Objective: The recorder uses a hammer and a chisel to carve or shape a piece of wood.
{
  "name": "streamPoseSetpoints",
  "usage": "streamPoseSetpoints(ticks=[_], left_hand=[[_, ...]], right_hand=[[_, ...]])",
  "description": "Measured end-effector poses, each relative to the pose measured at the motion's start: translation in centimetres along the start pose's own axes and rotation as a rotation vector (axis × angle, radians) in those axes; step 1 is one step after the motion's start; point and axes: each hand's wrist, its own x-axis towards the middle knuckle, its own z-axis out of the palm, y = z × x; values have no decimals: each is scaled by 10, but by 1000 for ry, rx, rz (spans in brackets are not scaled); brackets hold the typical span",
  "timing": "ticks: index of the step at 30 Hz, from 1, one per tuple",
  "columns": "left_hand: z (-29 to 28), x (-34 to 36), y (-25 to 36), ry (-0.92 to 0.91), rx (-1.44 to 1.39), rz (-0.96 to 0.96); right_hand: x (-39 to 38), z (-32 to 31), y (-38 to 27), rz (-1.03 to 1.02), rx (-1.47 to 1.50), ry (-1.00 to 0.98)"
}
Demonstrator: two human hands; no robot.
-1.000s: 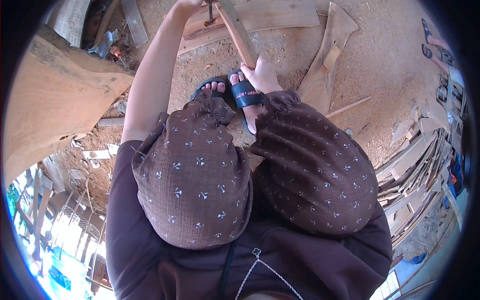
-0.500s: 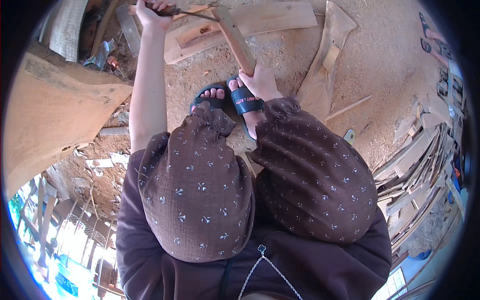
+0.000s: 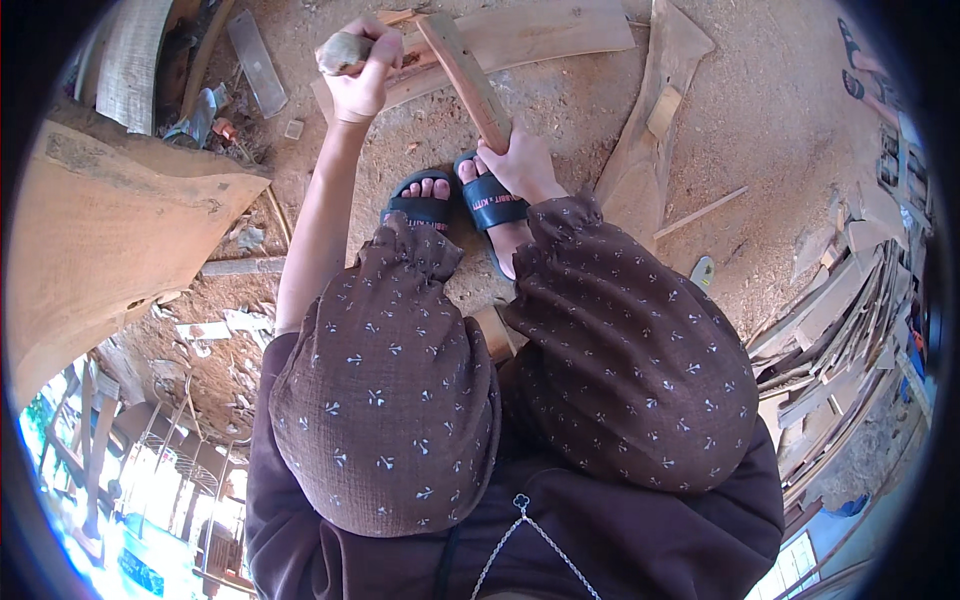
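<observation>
My left hand (image 3: pixel 362 80), at the upper left, is closed around the handle of a tool (image 3: pixel 345 54). The handle's round wooden butt faces up at me, while the tool's metal shaft is hidden below the hand. My right hand (image 3: pixel 522 165) grips the near end of a narrow wooden bar (image 3: pixel 466 82), just above my right sandal. The bar slants away to the upper left, its far end a short distance right of my left hand. Beneath both lies a wide, pale curved board (image 3: pixel 555 32) on the ground.
A large wooden slab (image 3: pixel 130 230) stands on the left. Right of my feet lies a long flat board (image 3: pixel 645 130) with a small block (image 3: pixel 663 112) on it. Stacked scrap wood (image 3: pixel 830 330) fills the right side. Another person's feet (image 3: pixel 868 75) show at the upper right.
My left hand has moved right and a little nearer, turning the tool so its butt faces up; before, its shaft pointed at the bar's far end. My right hand and the bar stay put.
</observation>
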Motion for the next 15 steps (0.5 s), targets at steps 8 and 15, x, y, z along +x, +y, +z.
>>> streamPoseSetpoints(ticks=[8,15], left_hand=[[-17,4,-12,91,321,-151],[-22,23,-14,183,-148,-212]], right_hand=[[-2,-7,-1,18,27,-20],[-1,-7,-5,7,37,-36]])
